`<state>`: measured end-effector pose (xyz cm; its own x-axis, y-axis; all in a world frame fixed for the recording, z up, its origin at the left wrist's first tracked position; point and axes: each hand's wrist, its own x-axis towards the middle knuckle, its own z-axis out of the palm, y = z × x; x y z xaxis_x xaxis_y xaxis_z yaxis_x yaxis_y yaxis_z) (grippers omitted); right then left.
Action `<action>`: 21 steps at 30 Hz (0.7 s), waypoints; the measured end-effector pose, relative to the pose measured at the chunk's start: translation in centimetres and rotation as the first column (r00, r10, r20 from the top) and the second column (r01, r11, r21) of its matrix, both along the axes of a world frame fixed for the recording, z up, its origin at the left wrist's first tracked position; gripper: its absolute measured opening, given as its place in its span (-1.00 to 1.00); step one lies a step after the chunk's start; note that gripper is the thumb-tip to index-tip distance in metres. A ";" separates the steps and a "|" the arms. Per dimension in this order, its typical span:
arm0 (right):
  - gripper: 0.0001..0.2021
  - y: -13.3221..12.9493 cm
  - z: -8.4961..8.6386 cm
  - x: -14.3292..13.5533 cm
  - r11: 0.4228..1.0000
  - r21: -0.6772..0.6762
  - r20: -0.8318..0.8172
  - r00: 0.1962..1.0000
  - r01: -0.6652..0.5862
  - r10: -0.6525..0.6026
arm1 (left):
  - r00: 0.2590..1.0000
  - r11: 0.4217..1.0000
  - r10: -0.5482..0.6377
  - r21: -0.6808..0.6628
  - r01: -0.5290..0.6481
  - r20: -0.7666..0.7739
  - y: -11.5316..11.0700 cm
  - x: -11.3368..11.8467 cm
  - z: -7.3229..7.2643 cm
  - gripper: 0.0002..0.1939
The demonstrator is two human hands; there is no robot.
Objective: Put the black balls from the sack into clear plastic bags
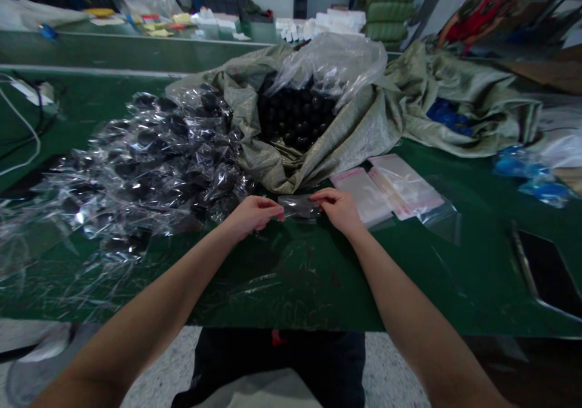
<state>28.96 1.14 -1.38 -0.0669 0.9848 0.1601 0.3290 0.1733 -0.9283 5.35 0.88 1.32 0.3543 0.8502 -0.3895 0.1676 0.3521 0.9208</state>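
A small clear plastic bag [299, 207] is stretched between my two hands over the green table [291, 287]. My left hand [257, 215] pinches its left end, and my right hand [339, 209] pinches its right end. Something dark shows through the bag, but I cannot tell whether it lies inside. Just beyond is an open woven sack [364, 130] holding many black rounded objects [297, 114]. Wrapped dark items in clear film [159, 159] form a large heap on the left. Flat stacks of clear bags [404, 187] lie right of my right hand.
A phone [548, 268] lies at the right edge. Behind it are blue wrapped items [531, 174] and another woven sack [491, 102] with blue contents. A white cable [34, 135] curls at the far left. A person in red [475, 20] is at the back right.
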 end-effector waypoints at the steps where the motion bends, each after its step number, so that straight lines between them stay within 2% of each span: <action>1: -0.77 0.0 0.2 0.0 0.999 -0.040 -0.016 1.000 0.000 -0.001 | 0.999 1.000 -0.016 0.008 0.017 -0.028 0.0 0.0 0.0 -0.65; 4: -0.79 -0.1 1.0 -0.2 0.985 -0.172 -0.157 0.987 -0.008 -0.019 | 0.995 0.999 -0.036 0.031 0.039 -0.090 0.0 -0.1 -0.2 -0.65; 7: -0.82 -0.1 1.5 -0.2 0.954 -0.300 -0.322 0.940 0.010 -0.111 | 0.993 0.998 -0.051 0.033 0.055 -0.104 0.1 -0.1 -0.5 -0.66; 10: -0.74 -0.3 1.9 0.1 0.899 -0.436 -0.309 0.934 0.028 -0.178 | 0.992 0.998 -0.052 0.022 0.055 -0.111 0.2 -0.1 -0.6 -0.67; 12: -0.71 -0.5 2.2 0.3 0.871 -0.491 -0.295 0.944 -0.018 -0.146 | 0.993 0.998 -0.049 0.020 0.051 -0.112 0.2 -0.1 -0.6 -0.68; 16: -0.63 -1.1 2.7 0.7 0.863 -0.487 -0.324 0.945 -0.135 -0.036 | 0.993 0.999 -0.042 0.017 0.044 -0.114 0.1 0.0 -0.3 -0.68; 21: -0.60 -1.3 2.8 0.9 0.868 -0.467 -0.318 0.948 -0.170 0.015 | 0.993 0.999 -0.047 0.013 0.048 -0.109 0.2 -0.2 -0.1 -0.68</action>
<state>29.87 -0.15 1.45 -0.1881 0.9330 -0.3069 0.0329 -0.3063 -0.9514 5.20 1.05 1.21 0.3507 0.8396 -0.4149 0.2834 0.3272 0.9015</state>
